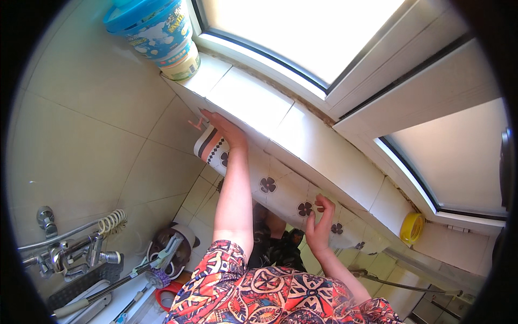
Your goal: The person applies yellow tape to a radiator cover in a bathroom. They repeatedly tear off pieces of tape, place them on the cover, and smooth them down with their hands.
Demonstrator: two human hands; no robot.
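Observation:
A patterned plastic sheet [283, 184] with dark flowers and a striped end lies along the tiled wall under the window ledge. My left hand [228, 128] is pressed flat near the sheet's striped end, close below the ledge's edge, its fingers reaching towards a small pink hook [197, 124]. Farther right, my right hand [319, 227] is in front of the sheet with fingers apart and slightly curled, near a printed flower; whether its fingertips touch the sheet is unclear. The sheet's far right end hangs loosely over the lower area.
On the tiled ledge [247, 95], a blue bucket [162, 36] stands at the left corner and a yellow roll of tape [412, 228] at the right. Wall-mounted shower taps [62, 255], a mop handle [101, 293] and a red-handled item [166, 297] are at lower left.

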